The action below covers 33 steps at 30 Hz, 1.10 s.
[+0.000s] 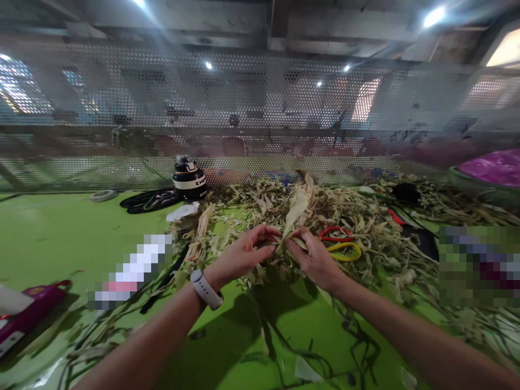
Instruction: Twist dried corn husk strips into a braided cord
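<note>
My left hand [260, 248], with a pale watch [206, 290] on its wrist, pinches the lower end of a dry corn husk [298, 208]. From the other side my right hand [309, 253] has its thumb and fingers closed on the same end. The husk's broad pale leaf rises above both hands; its gripped part is largely covered by fingers. Just right of my right hand lie a red handle loop [336, 234] and a yellow handle loop [345, 251], apparently scissors, with the blades hidden. A heap of dry husks [361, 219] spreads behind and around them.
A black bottle [189, 181] stands beyond the hands on the green table [52, 222], beside a black coiled item [150, 201]. A perforated metal screen [252, 114] rises at the back. On the right is a basin [467, 184] with pink plastic [495, 168]; a magenta object [32, 314] lies left.
</note>
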Motion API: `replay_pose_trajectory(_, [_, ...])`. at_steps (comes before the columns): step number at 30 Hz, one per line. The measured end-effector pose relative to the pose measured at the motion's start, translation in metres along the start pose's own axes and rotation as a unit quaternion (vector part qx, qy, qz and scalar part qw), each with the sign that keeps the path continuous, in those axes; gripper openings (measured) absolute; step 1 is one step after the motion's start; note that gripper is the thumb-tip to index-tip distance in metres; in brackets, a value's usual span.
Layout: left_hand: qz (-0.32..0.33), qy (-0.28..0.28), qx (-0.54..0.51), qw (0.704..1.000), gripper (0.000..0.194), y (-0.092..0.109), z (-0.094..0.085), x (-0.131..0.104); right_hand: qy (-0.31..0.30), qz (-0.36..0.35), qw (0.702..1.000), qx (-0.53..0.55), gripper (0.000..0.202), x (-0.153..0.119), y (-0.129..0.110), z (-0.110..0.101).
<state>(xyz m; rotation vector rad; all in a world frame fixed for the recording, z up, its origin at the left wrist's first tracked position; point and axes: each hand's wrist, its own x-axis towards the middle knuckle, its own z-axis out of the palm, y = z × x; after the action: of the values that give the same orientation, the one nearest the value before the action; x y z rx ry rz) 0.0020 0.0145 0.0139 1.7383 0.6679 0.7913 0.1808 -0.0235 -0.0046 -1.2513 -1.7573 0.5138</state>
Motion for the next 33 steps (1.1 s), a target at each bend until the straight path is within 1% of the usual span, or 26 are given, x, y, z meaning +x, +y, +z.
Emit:
replay_pose_trajectory(1, [0.023,0.029,0.02,0.999,0.028,0.001,0.001,-0.001,0.008,-0.004,1.0,0.002,0.013,0.0,0.0,0.0])
replay_pose_trajectory(2, [0.048,0.073,0.045,0.995,0.027,0.003,0.003,-0.002,0.017,-0.01,1.0,0.004,0.013,-0.001,0.0,0.0])
replay_pose_trajectory(4, [0.083,0.174,0.091,0.977,0.018,0.008,0.005,-0.004,0.035,-0.022,0.999,0.001,0.013,-0.001,0.002,-0.001])
replay_pose_trajectory(5, [0.081,0.21,0.102,0.969,0.014,0.011,0.007,-0.005,0.041,-0.028,0.999,-0.003,0.014,-0.001,0.003,-0.002])
replay_pose_trajectory(6, [0.062,0.222,0.104,0.968,0.024,0.013,0.007,-0.006,0.046,-0.034,0.998,-0.007,0.014,-0.001,0.003,-0.002])
replay_pose_trajectory(7, [0.028,0.213,0.098,0.972,0.038,0.014,0.008,-0.007,0.052,-0.039,0.998,-0.011,0.014,-0.001,0.004,-0.003])
replay_pose_trajectory(9, [-0.064,0.15,0.075,0.984,0.058,0.013,0.01,-0.007,0.059,-0.044,0.997,-0.021,0.015,-0.001,0.005,-0.003])
replay_pose_trajectory(11, [-0.143,0.092,0.053,0.984,0.063,0.01,0.013,-0.005,0.059,-0.05,0.997,-0.03,0.014,-0.001,0.006,-0.002])
replay_pose_trajectory(12, [-0.161,0.078,0.041,0.983,0.062,0.007,0.014,-0.005,0.057,-0.054,0.996,-0.033,0.014,-0.002,0.006,-0.001])
replay_pose_trajectory(13, [-0.167,0.078,0.025,0.983,0.06,0.005,0.017,-0.004,0.05,-0.059,0.996,-0.035,0.014,-0.003,0.006,0.0])
replay_pose_trajectory(14, [-0.164,0.089,0.003,0.982,0.056,0.002,0.019,-0.004,0.042,-0.063,0.997,-0.034,0.013,-0.004,0.006,0.001])
replay_pose_trajectory(16, [-0.148,0.134,-0.072,0.977,0.045,-0.002,0.025,-0.003,0.027,-0.065,0.997,-0.026,0.014,-0.005,0.007,0.003])
replay_pose_trajectory(17, [-0.15,0.153,-0.123,0.969,0.038,-0.004,0.028,-0.003,0.021,-0.063,0.998,-0.018,0.014,-0.005,0.007,0.003])
replay_pose_trajectory(18, [-0.156,0.158,-0.175,0.959,0.034,-0.006,0.031,-0.002,0.018,-0.061,0.998,-0.012,0.014,-0.006,0.007,0.004])
replay_pose_trajectory(21, [-0.19,0.13,-0.288,0.93,0.025,-0.009,0.035,0.0,0.016,-0.07,0.997,-0.014,0.013,-0.005,0.008,0.004])
replay_pose_trajectory(22, [-0.19,0.121,-0.311,0.923,0.022,-0.01,0.035,0.0,0.014,-0.078,0.997,-0.019,0.012,-0.005,0.008,0.003])
replay_pose_trajectory(24, [-0.17,0.111,-0.337,0.919,0.021,-0.011,0.035,0.001,0.011,-0.088,0.996,-0.024,0.011,-0.004,0.008,0.003])
replay_pose_trajectory(26, [-0.139,0.107,-0.325,0.929,0.021,-0.012,0.033,0.002,0.011,-0.078,0.997,-0.022,0.011,-0.005,0.007,0.002])
replay_pose_trajectory(30, [-0.06,0.131,-0.226,0.963,0.024,-0.013,0.03,0.003,0.018,-0.025,0.999,-0.012,0.014,-0.005,0.005,0.002])
replay_pose_trajectory(33, [-0.023,0.144,-0.163,0.976,0.024,-0.01,0.027,0.003,0.023,-0.001,1.0,0.012,0.015,-0.004,0.003,0.001])
